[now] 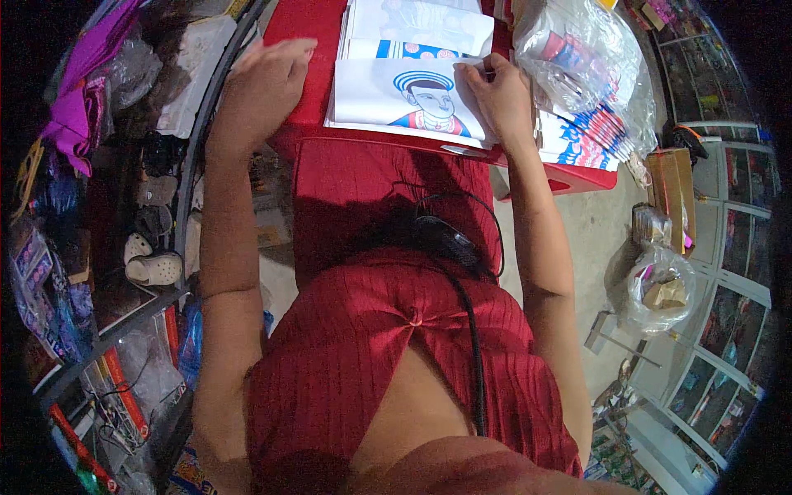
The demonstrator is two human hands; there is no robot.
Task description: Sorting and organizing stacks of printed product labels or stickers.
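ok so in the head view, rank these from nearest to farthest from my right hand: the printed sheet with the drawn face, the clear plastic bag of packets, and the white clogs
1. Printed sheet with the drawn face: under the right hand, touched by its fingers.
2. Clear plastic bag of packets: just to the right on the red table.
3. White clogs: far left, low on the shelf.

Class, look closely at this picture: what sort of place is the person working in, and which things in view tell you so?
Probably a small shop or stall. Glass display cabinets line one side, a crowded rack of packaged goods the other. The right hand and left hand rest at a stack of printed white paper bags on a red table.
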